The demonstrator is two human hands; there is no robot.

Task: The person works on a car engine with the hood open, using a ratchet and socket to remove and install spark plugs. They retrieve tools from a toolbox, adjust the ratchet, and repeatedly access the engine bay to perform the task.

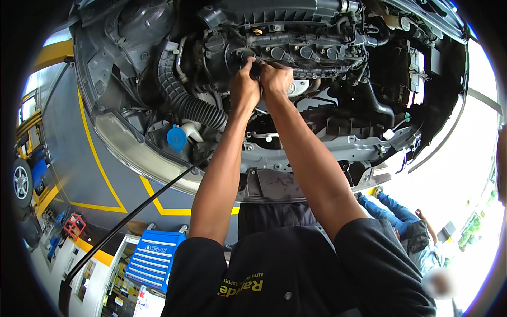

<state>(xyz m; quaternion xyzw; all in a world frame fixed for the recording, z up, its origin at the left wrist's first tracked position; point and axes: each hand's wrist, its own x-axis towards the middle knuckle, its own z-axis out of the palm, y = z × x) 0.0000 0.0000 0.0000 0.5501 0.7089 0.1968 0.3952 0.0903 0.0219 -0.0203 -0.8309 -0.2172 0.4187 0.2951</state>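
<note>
The engine (pixel 280 53) lies at the far side. The left hand (pixel 245 90) extends a finger to its left part; the right hand (pixel 277 79) curls just beside. I cannot tell whether either grip holds anything.

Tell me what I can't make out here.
Right hand: fingertips and anything held, hidden by the hand itself, head view.
Other person's head: blurred, head view.
Blue chest: contents hidden by its drawer fronts, head view.
Clutter beside the red frame: too small, head view.
</note>
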